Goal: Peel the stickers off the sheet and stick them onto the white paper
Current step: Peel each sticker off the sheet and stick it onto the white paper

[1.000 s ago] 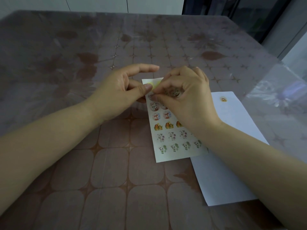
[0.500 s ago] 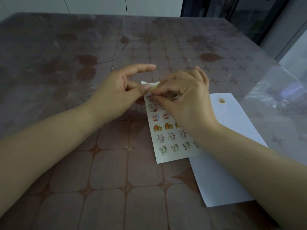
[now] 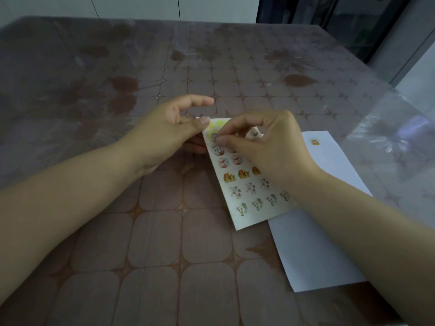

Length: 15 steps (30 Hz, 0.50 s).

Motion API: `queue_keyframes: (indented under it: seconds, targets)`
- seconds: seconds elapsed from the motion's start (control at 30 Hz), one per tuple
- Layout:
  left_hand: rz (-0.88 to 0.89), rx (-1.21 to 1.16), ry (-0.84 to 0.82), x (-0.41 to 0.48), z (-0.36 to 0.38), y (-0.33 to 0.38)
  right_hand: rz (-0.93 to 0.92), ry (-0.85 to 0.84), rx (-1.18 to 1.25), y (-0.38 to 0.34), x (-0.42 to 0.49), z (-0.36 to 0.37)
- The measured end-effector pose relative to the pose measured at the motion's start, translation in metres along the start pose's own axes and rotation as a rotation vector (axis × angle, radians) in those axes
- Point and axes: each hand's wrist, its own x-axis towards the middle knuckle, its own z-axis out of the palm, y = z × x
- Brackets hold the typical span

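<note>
A sticker sheet with rows of small animal stickers lies at the table's middle, its top end lifted. My left hand pinches the sheet's top left corner between thumb and fingers. My right hand covers the sheet's upper right, with thumb and forefinger pinched on a small round sticker near the top left. The white paper lies to the right, partly under the sheet and my right forearm. One sticker sits near the paper's top edge.
The table wears a brown tile-and-leaf patterned cloth under clear plastic film. Its right edge runs diagonally at the upper right, with dark glass doors beyond. A white wall stands behind the far edge.
My right thumb and forefinger have shifted left onto a round sticker near the sheet's top left. My left hand keeps its hold on the corner.
</note>
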Motion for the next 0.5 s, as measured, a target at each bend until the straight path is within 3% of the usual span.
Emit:
queue_keyframes:
  seconds: [0.2,0.4,0.5]
  targets:
    - [-0.033,0.051,-0.129,-0.002,0.002,0.001,0.138,0.001,0.108,0.000,0.002,0.000]
    - [-0.005,0.155,-0.146,0.002,-0.004,-0.001,0.207,0.073,0.161,-0.002,0.013,-0.022]
    - [-0.038,0.093,-0.137,0.007,-0.023,0.003,0.284,-0.139,0.035,-0.009,0.018,-0.063]
